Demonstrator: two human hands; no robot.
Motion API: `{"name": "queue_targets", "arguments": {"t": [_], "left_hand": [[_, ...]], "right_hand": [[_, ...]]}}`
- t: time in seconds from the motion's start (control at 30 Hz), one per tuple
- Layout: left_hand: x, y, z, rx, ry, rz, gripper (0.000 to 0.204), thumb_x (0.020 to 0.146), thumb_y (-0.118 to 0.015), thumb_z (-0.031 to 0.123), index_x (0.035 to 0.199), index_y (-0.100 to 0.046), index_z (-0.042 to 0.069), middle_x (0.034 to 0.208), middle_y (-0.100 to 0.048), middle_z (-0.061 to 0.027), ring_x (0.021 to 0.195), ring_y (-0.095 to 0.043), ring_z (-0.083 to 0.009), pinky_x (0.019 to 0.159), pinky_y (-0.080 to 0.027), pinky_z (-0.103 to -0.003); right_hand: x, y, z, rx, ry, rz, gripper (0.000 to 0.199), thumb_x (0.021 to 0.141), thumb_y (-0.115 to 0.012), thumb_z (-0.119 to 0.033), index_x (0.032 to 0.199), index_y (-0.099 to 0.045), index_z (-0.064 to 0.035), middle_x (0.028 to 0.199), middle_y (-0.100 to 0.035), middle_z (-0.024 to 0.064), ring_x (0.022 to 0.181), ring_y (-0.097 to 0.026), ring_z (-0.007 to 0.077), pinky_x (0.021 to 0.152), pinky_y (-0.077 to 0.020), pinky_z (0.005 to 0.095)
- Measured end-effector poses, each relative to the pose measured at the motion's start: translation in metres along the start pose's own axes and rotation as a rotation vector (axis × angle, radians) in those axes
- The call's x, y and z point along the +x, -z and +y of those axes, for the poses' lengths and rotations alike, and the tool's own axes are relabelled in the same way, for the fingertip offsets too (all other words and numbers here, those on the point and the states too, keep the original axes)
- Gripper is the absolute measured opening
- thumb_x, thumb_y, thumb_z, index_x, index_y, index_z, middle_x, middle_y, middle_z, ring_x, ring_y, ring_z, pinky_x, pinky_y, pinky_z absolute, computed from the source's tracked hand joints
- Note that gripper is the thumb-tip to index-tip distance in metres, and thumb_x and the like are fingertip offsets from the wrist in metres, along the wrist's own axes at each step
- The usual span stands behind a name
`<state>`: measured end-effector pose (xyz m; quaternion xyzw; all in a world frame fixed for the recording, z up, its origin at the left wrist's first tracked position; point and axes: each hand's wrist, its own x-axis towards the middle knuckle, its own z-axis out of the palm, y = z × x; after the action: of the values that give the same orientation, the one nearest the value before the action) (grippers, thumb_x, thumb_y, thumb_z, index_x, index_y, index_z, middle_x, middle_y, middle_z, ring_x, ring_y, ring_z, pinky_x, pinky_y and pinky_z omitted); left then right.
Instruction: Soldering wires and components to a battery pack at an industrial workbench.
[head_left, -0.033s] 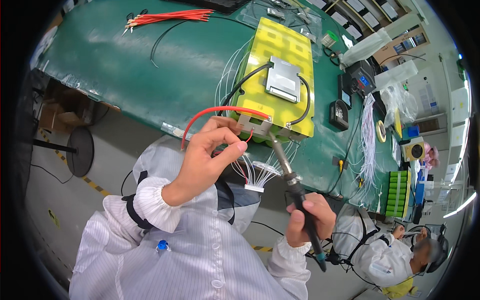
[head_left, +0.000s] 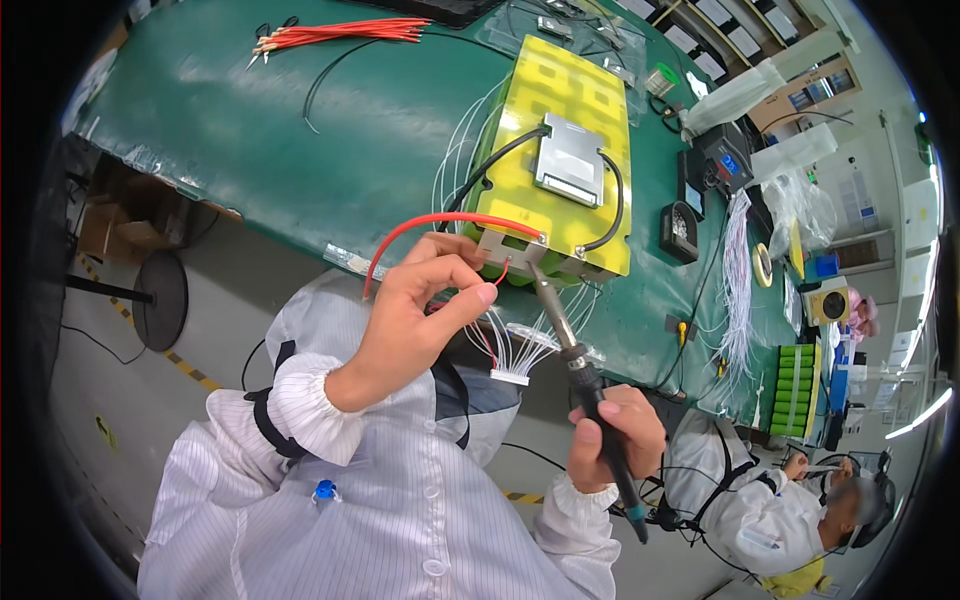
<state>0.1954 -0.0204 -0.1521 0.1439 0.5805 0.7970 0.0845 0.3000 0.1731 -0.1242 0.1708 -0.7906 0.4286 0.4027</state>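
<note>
At centre frame, the left hand pinches a red wire against the yellow battery pack on the green tabletop, while the right hand, fist closed, brings a soldering iron to the joint, seemingly unfinished.

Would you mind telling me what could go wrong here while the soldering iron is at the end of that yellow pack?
1. The left hand pinches the red wire close to the iron tip; the fingers might get burned.
2. Thin white wires hang right beside the hot shaft, so their insulation could melt.
3. The pack sits at the table edge; a slip of the right hand could touch the tip to nearby metal.
</note>
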Motion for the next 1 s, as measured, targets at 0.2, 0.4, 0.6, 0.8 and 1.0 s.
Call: {"name": "queue_targets", "arguments": {"t": [0.2,0.4,0.6,0.8,1.0], "left_hand": [[-0.0022,0.0008,0.0039,-0.005,0.046,-0.018,0.009,0.087,-0.064,0.008,0.082,-0.063,0.001,0.119,-0.050,-0.0112,0.114,-0.048,-0.0206,0.100,-0.035,-0.034],[-0.0026,0.0006,0.0015,-0.058,0.057,-0.018,0.010,0.087,-0.064,0.008,0.080,-0.063,0.001,0.119,-0.049,-0.0111,0.115,-0.047,-0.0204,0.100,-0.036,-0.034],[-0.0030,0.0017,0.0004,-0.034,0.059,-0.015,0.010,0.087,-0.065,0.008,0.079,-0.064,0.002,0.119,-0.048,-0.0105,0.115,-0.047,-0.0206,0.100,-0.036,-0.034],[-0.0036,0.0025,-0.0003,-0.027,0.046,-0.016,0.010,0.087,-0.066,0.008,0.079,-0.065,0.001,0.119,-0.048,-0.0102,0.115,-0.048,-0.0206,0.100,-0.036,-0.034],[-0.0034,0.0033,-0.0037,-0.022,0.036,-0.015,0.010,0.086,-0.067,0.008,0.079,-0.065,0.002,0.119,-0.048,-0.0099,0.115,-0.048,-0.0205,0.100,-0.037,-0.034]], "right_hand": [[-0.0017,-0.0086,0.0049,-0.010,0.051,-0.090,0.026,0.076,-0.073,-0.006,0.095,-0.055,-0.0008,0.055,-0.058,0.0077,0.045,-0.057,0.0226,0.043,-0.0445,0.0303],[0.0001,-0.0104,0.0069,-0.057,0.063,-0.117,0.027,0.076,-0.074,-0.006,0.095,-0.056,-0.0021,0.056,-0.058,0.0077,0.046,-0.057,0.0227,0.044,-0.0444,0.0299],[-0.0010,-0.0103,0.0068,-0.134,0.088,-0.169,0.027,0.085,-0.071,-0.016,0.102,-0.054,-0.0029,0.058,-0.058,0.0063,0.050,-0.058,0.0184,0.047,-0.0455,0.0272],[0.0000,-0.0119,0.0051,-0.077,0.060,-0.140,0.028,0.076,-0.075,-0.005,0.096,-0.056,-0.0021,0.058,-0.060,0.0085,0.048,-0.059,0.0228,0.045,-0.0451,0.0297],[0.0002,-0.0110,0.0045,-0.097,0.065,-0.136,0.028,0.075,-0.075,-0.005,0.095,-0.056,-0.0019,0.059,-0.060,0.0092,0.048,-0.059,0.0233,0.045,-0.0455,0.0299]]}}
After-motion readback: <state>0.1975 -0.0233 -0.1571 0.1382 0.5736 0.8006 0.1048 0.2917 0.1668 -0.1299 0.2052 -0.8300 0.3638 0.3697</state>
